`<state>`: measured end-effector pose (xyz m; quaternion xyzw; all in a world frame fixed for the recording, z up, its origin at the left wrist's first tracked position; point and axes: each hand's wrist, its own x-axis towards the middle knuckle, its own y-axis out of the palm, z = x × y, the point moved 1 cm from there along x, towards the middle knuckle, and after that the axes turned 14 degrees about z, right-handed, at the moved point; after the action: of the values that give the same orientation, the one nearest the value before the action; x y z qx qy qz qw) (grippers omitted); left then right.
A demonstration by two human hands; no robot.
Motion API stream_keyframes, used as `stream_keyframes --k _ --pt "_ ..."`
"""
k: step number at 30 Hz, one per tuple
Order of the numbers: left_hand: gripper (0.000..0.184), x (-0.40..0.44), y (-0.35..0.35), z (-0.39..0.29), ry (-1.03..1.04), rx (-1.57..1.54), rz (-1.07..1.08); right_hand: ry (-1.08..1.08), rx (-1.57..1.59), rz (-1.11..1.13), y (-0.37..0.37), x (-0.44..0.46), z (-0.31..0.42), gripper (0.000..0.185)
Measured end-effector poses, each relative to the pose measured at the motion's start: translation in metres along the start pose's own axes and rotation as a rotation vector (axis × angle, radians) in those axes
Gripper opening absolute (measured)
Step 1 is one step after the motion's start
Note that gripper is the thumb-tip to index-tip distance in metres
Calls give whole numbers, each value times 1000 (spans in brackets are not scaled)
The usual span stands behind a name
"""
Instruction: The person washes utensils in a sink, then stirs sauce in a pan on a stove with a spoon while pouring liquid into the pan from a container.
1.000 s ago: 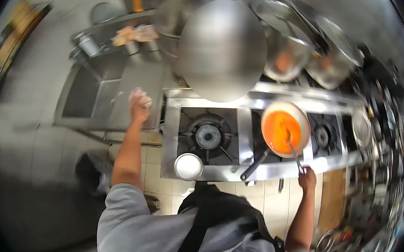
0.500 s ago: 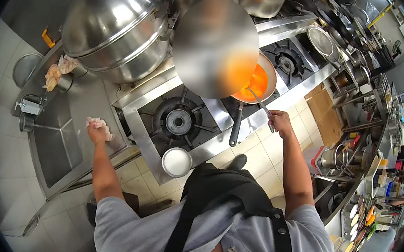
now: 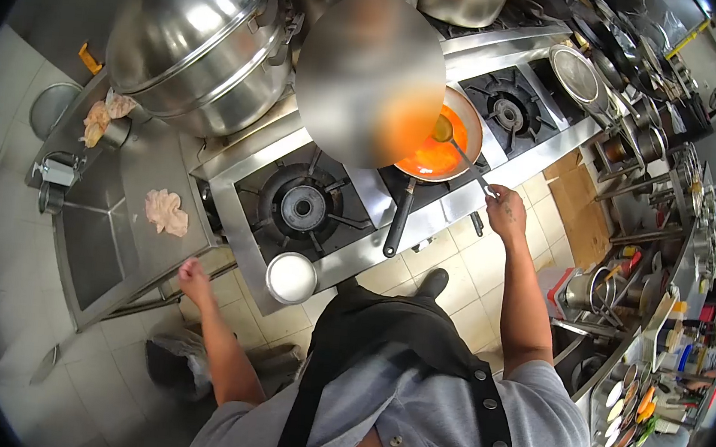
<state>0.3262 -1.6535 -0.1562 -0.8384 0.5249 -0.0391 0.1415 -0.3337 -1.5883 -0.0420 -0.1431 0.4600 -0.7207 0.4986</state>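
Gripping the ladle (image 3: 466, 157) by its far end, the right hand (image 3: 507, 212) sits clear of sauce (image 3: 435, 159) in the pan (image 3: 475, 119), likely avoiding heat; left hand (image 3: 194, 281) empty, loose, apart from the crumpled cloth (image 3: 167, 212).

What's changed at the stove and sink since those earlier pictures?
Your left hand let go of the cloth, left on the steel counter, and drew back toward your body. The ladle's bowl now shows above the orange sauce. Your right hand kept hold of it.
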Motion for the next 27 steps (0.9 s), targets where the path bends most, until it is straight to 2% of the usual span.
stream_keyframes --k 1,4,6,9,12,18,23,26,27 --pt "11 -21 5 14 -44 -48 -43 -40 -147 -52 -7 2 1 27" --pt "14 -82 28 38 -197 -198 -132 -98 -245 -33 -25 16 -5 28" --pt "18 -126 48 35 -332 -311 -124 -131 -254 14 -31 30 -16 28" --pt "23 -172 85 24 -526 -297 -269 -217 -271 86 -35 50 -33 27" --pt "24 -202 118 2 -502 -444 -123 -313 -236 123 -37 74 -50 27" --pt "10 -209 133 20 -494 -548 -137 -361 -188 339 -57 96 -60 27" --pt "7 -206 139 19 -508 -621 -160 -459 -291 336 -75 108 -78 28" --pt "8 -201 138 26 -460 -624 -132 -398 -403 352 -94 101 -68 29" --pt "9 -200 137 29 -434 -625 -115 -455 -391 279 -93 101 -73 30"
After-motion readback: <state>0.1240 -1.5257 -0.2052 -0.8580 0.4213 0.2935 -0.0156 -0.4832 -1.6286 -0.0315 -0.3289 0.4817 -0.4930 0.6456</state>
